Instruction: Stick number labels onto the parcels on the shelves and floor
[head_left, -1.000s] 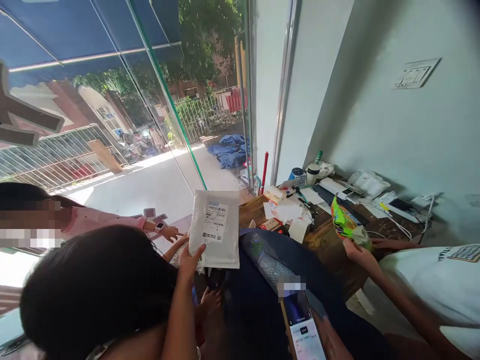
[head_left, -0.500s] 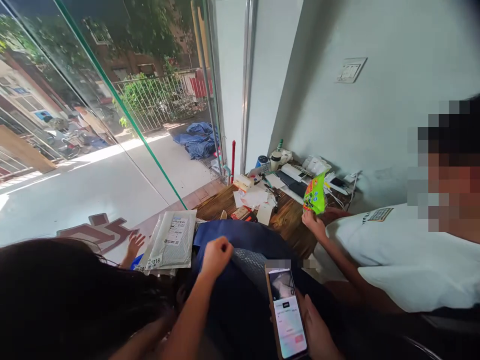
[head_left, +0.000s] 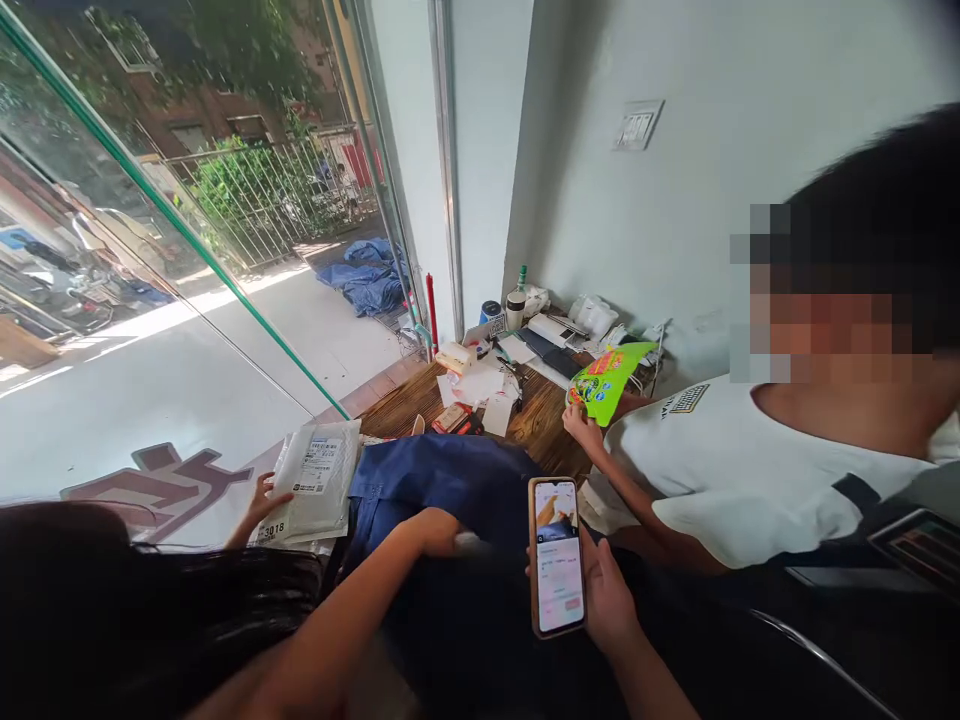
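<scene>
My right hand (head_left: 611, 595) is closed around a phone (head_left: 559, 560) in a brown-edged case. Its thumb lies along the right side and fingertips show at the left edge. The lit screen has a camera picture on top and a pale page below. My left hand is not in view. Just left of the phone, another person's hand (head_left: 435, 530) rests at a dark blue cloth bag (head_left: 442, 470), its fingers partly hidden. That long-haired person's other hand (head_left: 264, 500) touches a white labelled parcel (head_left: 319, 475).
At right, a person in a white shirt (head_left: 697, 470) holds a green snack packet (head_left: 611, 380). The wooden table (head_left: 405, 405) bears papers (head_left: 480, 385), a cup (head_left: 515, 310) and a black keyboard (head_left: 551, 350). A glass pane (head_left: 225, 360) stands left.
The view has shifted right. The phone sits higher and its screen picture differs. The left person's fist has lowered to the bag, and their other hand now touches the parcel. The snack packet has turned.
</scene>
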